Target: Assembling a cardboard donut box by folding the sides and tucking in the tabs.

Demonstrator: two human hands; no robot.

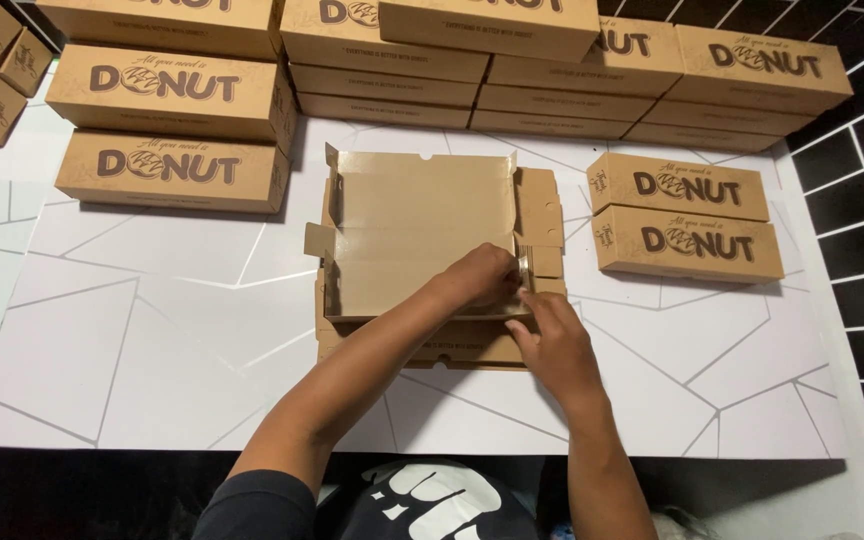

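While both hands work the near-right corner of the half-folded brown cardboard box (422, 225), that corner is the weak point. Left hand (480, 277) is curled over the box's right-hand end, fingers pinching the near wall where the side flap (542, 215) meets it; right hand (552, 345) sits just nearer, fingertips closed on the same edge or tab, exact grip hidden by the left hand. Box sits mid-table on a short stack of flat blanks (432, 345), far wall and left flap already upright. Risks as I read them: tab goes in skewed and creases or tears at the slot; pressing down on one corner slides the box on the loose blanks underneath, so the left flap (318, 240) pops open; right flap folded off its score line leaves a crooked wall. Finished printed boxes (687, 215) lie close on the right, an elbow swing could nudge them across the white table (132, 340).
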